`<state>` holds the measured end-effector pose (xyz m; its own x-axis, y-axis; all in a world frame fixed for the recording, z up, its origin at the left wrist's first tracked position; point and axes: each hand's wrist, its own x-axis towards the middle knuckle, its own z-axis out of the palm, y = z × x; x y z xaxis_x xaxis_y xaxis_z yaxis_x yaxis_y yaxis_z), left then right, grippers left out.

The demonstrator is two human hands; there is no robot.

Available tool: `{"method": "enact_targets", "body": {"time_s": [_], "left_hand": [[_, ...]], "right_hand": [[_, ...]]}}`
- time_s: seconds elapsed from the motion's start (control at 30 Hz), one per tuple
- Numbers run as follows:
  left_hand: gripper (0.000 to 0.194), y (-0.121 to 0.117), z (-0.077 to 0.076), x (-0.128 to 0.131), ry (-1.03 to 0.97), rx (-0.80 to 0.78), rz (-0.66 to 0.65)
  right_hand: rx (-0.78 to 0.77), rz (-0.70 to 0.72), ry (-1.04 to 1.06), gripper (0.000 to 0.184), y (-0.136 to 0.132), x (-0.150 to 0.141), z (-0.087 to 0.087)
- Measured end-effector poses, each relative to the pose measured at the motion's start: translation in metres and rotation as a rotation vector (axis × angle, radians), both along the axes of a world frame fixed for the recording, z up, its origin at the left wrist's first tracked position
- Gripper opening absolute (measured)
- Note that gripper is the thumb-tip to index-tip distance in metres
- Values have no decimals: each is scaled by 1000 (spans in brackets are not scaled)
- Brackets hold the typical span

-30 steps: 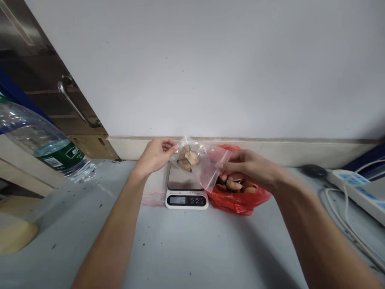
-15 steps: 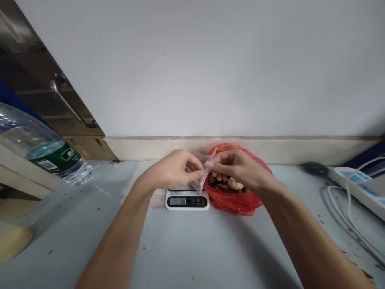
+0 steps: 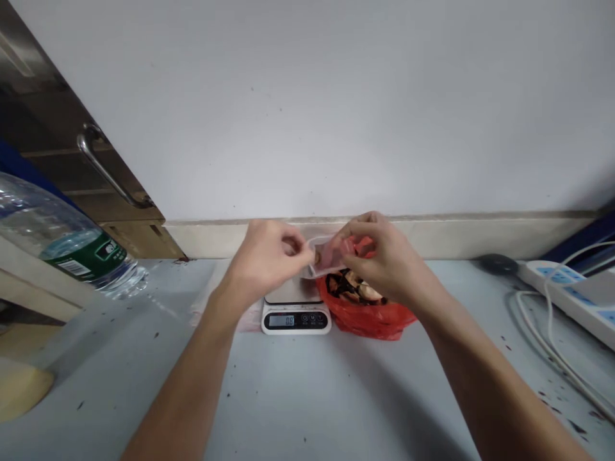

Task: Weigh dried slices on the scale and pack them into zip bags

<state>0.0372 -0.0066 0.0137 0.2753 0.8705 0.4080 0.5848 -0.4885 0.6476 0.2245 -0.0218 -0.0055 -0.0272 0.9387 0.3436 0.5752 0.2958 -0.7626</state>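
A small clear plastic bag hangs above the scale, its mouth spread apart. My left hand pinches the bag's left edge between thumb and fingers. On the other side, my right hand grips it, with some fingers seen through the film. Below, a white digital scale reads 0.8, and its plate is partly covered by my left hand. Beside it stands an open red plastic bag holding dark and pale dried slices, which look like dried mushrooms.
Flat clear bags lie left of the scale. A large water bottle leans in at the left. A white power strip with cables lies at the right, near a dark rounded object. The wall rises behind.
The small bag's mouth has been pulled apart, and my hands have moved up and slightly away from each other. More of the scale plate and the dried slices shows.
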Motion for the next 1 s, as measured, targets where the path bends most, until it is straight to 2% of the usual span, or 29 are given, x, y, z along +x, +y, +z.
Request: {"method": "enact_targets", "body": {"time_s": [0.07, 0.13, 0.17, 0.23, 0.3, 0.33, 0.4, 0.47, 0.57, 0.63, 0.73, 0.83, 1.0], "left_hand": [[16, -6, -1, 7, -1, 150, -111], [17, -8, -2, 12, -22, 241, -204], [17, -7, -3, 13, -52, 266, -204], [15, 0, -5, 11, -150, 263, -93], [16, 12, -10, 4, -264, 164, 74], [23, 19, -12, -1, -321, 24, 118], [32, 29, -17, -9, -498, -251, 125], [29, 34, -20, -14, -653, -388, 81], [27, 35, -20, -15, -764, -382, 14], [35, 34, -20, -14, -777, -334, 16], [36, 34, -22, -8, -732, -197, 47], [24, 33, -24, 1, -661, -18, 20], [8, 27, -20, 20, -641, 202, -79]], "right_hand": [[-29, 57, -123, 12, -3, -3, 1], [-162, 150, -209, 12, -4, -2, 1], [-210, 191, -222, 15, -4, 0, 2], [-218, 237, -186, 45, -4, 5, 3], [-149, 245, -137, 81, -2, 13, 4], [-113, 235, -127, 93, -1, 16, 4], [-58, 222, -145, 101, 2, 24, 4], [-35, 238, -173, 102, 5, 31, 4], [-73, 309, -170, 99, 7, 45, 7], [-181, 397, -156, 83, 4, 58, 13], [-423, 528, -242, 47, -7, 81, 26], [-476, 463, -327, 45, -18, 101, 34], [-363, 274, -391, 42, -14, 115, 30]]}}
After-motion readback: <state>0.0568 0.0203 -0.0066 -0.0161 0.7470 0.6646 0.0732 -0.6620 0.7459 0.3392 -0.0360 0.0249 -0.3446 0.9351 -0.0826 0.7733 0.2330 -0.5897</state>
